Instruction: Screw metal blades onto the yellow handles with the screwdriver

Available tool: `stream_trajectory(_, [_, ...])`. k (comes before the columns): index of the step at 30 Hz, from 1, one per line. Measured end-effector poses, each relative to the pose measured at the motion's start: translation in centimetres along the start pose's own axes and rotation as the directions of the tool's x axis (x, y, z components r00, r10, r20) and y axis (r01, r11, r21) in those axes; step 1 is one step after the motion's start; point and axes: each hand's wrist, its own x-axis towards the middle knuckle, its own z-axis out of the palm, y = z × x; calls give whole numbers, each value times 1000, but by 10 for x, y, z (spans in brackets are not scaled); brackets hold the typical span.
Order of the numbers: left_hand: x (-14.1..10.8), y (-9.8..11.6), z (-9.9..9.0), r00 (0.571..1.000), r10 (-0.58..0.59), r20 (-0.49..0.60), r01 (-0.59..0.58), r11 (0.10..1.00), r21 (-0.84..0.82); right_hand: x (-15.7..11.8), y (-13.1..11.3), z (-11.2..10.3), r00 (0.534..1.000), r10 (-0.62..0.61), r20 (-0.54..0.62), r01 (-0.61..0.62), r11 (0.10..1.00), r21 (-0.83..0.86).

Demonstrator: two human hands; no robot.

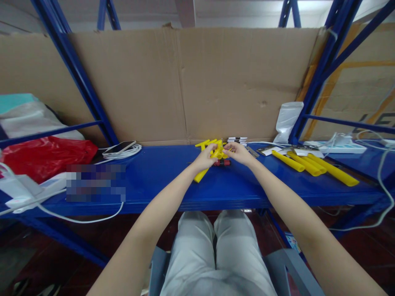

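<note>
Over the middle of the blue bench, my left hand is closed around a yellow plastic fitting. My right hand meets it from the other side, its fingertips pinched at the fitting's right edge. What exactly lies between those fingertips is too small to make out. A yellow tube slants toward me just below my left hand; whether it joins the fitting I cannot tell. Beneath the hands lies a red and black screwdriver, partly hidden. More yellow fittings lie just behind my left hand.
Several yellow tubes lie at the right of the bench. Small black-and-white items sit behind my right hand. Leftward are a phone on a coiled white cable, and a red bag. Cardboard and blue posts stand behind.
</note>
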Motion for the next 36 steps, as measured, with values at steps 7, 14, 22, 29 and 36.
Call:
stream_trajectory(7, [-4, 4, 1, 999, -11, 37, 11, 1000, 2, -3, -12, 9, 999, 18, -27, -15, 992, 126])
stream_trajectory(14, [-3, -2, 1, 995, 88, 38, -90, 995, 40, -4, -14, 8, 999, 48, -22, -45, 991, 129])
stream_trajectory(22, [1, -2, 3, 1000, 22, -14, -23, 999, -23, -3, -14, 11, 995, 91, -46, -85, 990, 117])
stream_trajectory(29, [5, 1, -1, 982, -149, -114, 124, 971, -204, 6, 14, -30, 938, 115, -326, -204, 946, -252])
stream_trajectory(36, [3, 7, -4, 968, -224, -113, 178, 930, -320, -4, 34, -69, 842, 379, -384, -538, 534, -653])
